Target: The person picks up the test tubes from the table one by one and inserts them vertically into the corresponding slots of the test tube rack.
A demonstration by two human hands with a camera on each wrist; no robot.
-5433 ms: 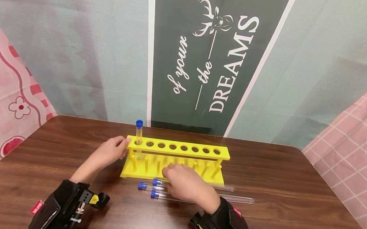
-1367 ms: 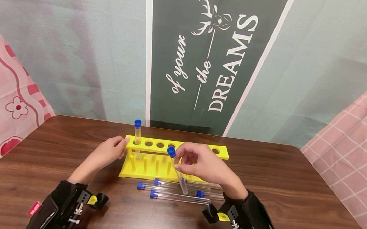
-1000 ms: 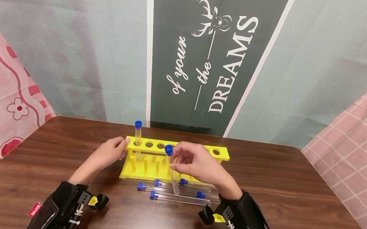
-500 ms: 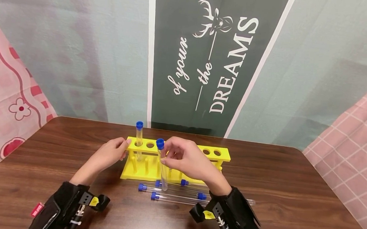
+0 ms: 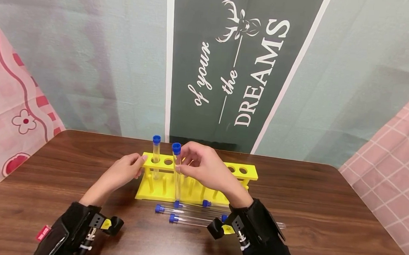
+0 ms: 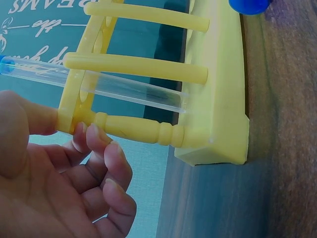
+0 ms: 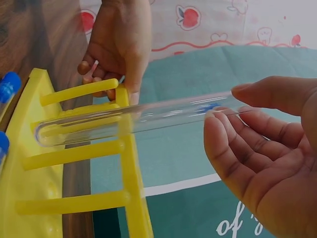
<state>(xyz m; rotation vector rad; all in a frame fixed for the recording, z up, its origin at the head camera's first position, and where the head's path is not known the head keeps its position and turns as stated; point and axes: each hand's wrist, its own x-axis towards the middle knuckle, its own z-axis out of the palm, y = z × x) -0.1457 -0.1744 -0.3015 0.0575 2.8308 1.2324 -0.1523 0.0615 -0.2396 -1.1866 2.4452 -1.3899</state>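
Observation:
A yellow rack (image 5: 202, 167) stands on the table, with a blue-capped clear tube (image 5: 156, 148) upright in its leftmost hole. My left hand (image 5: 125, 169) grips the rack's left end; in the left wrist view the thumb and fingers of that hand (image 6: 74, 183) pinch the top bar's end (image 6: 69, 111). My right hand (image 5: 206, 167) pinches a second blue-capped tube (image 5: 178, 179) near its upper part, nearly upright, in front of the rack near the second and third holes. The right wrist view shows this tube (image 7: 148, 116) crossing the rack, outside its holes, between thumb and fingers (image 7: 223, 144).
Several blue-capped tubes (image 5: 190, 220) lie on the brown table (image 5: 144, 241) in front of the rack, partly hidden by the right wrist's camera strap. A curtain with printed words (image 5: 224, 136) hangs behind the table, with pink cloth (image 5: 25, 146) at the left.
My right hand has picked up a tube from the table, then carried it left and raised it, turning it more upright. My left hand has stayed on the rack's end.

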